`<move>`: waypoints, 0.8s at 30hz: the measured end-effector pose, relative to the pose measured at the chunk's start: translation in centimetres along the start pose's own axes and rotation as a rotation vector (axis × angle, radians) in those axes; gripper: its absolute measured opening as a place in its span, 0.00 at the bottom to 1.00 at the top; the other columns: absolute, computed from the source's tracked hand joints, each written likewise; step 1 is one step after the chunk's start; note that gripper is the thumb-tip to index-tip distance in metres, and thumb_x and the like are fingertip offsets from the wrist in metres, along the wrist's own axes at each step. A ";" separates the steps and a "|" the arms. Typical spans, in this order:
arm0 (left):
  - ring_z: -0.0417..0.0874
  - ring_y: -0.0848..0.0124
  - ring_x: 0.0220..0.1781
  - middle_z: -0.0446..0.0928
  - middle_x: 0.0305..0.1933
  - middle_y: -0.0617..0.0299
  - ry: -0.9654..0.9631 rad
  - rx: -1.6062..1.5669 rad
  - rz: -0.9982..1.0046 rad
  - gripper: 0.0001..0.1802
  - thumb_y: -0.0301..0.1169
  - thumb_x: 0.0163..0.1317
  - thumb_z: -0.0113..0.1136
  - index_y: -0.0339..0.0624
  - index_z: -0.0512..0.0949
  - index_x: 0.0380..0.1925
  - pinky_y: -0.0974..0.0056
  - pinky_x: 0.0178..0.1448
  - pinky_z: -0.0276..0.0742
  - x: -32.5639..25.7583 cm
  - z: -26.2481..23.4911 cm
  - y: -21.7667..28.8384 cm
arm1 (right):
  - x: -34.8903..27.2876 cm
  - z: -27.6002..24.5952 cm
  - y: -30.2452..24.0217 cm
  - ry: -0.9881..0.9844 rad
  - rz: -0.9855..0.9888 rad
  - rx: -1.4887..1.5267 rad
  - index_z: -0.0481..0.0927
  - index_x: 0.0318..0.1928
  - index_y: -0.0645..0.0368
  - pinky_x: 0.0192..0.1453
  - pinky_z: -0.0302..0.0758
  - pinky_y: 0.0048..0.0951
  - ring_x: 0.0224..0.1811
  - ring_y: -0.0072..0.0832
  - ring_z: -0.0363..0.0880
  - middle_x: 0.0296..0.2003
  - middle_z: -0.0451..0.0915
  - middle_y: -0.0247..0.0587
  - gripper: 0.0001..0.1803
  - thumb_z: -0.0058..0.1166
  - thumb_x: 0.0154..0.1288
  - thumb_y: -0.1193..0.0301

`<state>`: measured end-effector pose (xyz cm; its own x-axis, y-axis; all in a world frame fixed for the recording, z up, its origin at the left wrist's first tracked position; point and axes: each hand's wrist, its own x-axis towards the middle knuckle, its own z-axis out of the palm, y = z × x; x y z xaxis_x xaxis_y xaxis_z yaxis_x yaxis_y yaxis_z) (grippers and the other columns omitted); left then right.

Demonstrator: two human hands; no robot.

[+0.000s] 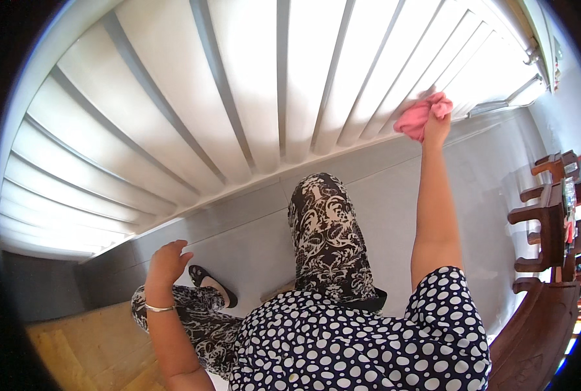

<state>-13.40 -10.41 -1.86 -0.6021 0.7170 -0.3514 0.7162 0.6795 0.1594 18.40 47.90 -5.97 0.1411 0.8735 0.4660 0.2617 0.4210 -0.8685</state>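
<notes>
White slatted panel, tall and ribbed (251, 78): runs across the far side, its lower edge meeting the floor; narrow gaps separate the slats.
Grey floor of large smooth tiles (264, 241): spreads from the panel's lower edge toward the person.
Dark brown carved wooden furniture (538, 339): along the floor's right edge, well apart from the panel's slats.
Black-and-cream patterned trousers (329, 234): one knee points at the panel, probably because a low, close posture brings the lower slats within reach.
Right hand (438, 129): arm stretched out, fingers closed around the cloth, though mostly hidden by it.
Left hand (168, 262): empty, loosely curled, thumb apart, near the panel's lower left edge; perhaps held out for balance.
Soft pink cloth, crumpled (415, 121): by the slats' lower ends, toward the panel's right end, seemingly against them; bunching likely gives the palm a thick pad.
Thin silver bangle (159, 308): around the left wrist.
</notes>
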 end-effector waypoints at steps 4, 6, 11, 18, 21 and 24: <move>0.80 0.54 0.43 0.80 0.40 0.50 0.006 -0.002 0.027 0.17 0.37 0.56 0.60 0.42 0.77 0.44 0.54 0.47 0.75 0.5 -0.2 0.3 | 1.0 1.6 0.9 -0.070 0.076 0.096 0.74 0.51 0.60 0.50 0.71 0.27 0.46 0.28 0.76 0.42 0.80 0.42 0.18 0.55 0.61 0.70; 0.81 0.55 0.42 0.80 0.39 0.48 0.009 0.013 0.046 0.17 0.35 0.55 0.61 0.40 0.78 0.44 0.55 0.46 0.76 0.7 -0.1 0.4 | 0.3 2.3 2.4 -0.085 0.179 0.137 0.75 0.51 0.60 0.49 0.70 0.24 0.45 0.25 0.76 0.42 0.80 0.40 0.16 0.53 0.61 0.75; 0.80 0.53 0.43 0.79 0.41 0.49 -0.007 0.007 0.048 0.17 0.35 0.56 0.60 0.41 0.77 0.44 0.54 0.46 0.76 0.5 0.1 0.3 | -1.3 3.0 6.3 -0.194 0.233 0.001 0.76 0.51 0.60 0.50 0.70 0.22 0.45 0.23 0.76 0.42 0.80 0.39 0.18 0.50 0.60 0.79; 0.80 0.51 0.42 0.79 0.42 0.50 -0.025 0.032 0.052 0.17 0.36 0.56 0.60 0.41 0.77 0.44 0.53 0.46 0.76 0.7 -0.2 0.6 | -4.6 3.5 10.0 -0.243 0.295 -0.124 0.75 0.52 0.60 0.48 0.71 0.26 0.44 0.30 0.80 0.40 0.82 0.42 0.20 0.51 0.57 0.76; 0.80 0.51 0.42 0.79 0.42 0.50 -0.049 0.040 0.037 0.17 0.36 0.56 0.61 0.41 0.77 0.45 0.53 0.46 0.76 1.1 -0.4 1.1 | -5.2 3.2 12.3 -0.281 0.269 -0.241 0.75 0.53 0.57 0.48 0.72 0.29 0.45 0.35 0.80 0.41 0.82 0.45 0.22 0.51 0.55 0.76; 0.80 0.51 0.43 0.79 0.42 0.50 -0.043 0.035 0.055 0.17 0.36 0.56 0.60 0.41 0.76 0.45 0.53 0.46 0.76 1.1 -0.1 0.7 | -5.8 3.1 12.3 -0.299 0.208 -0.321 0.76 0.51 0.53 0.48 0.72 0.32 0.45 0.39 0.80 0.40 0.82 0.48 0.21 0.50 0.54 0.76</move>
<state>-13.57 -9.11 -1.99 -0.5467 0.7451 -0.3821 0.7598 0.6332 0.1478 17.81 48.84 -19.90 -0.0468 0.9828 0.1785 0.5452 0.1748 -0.8199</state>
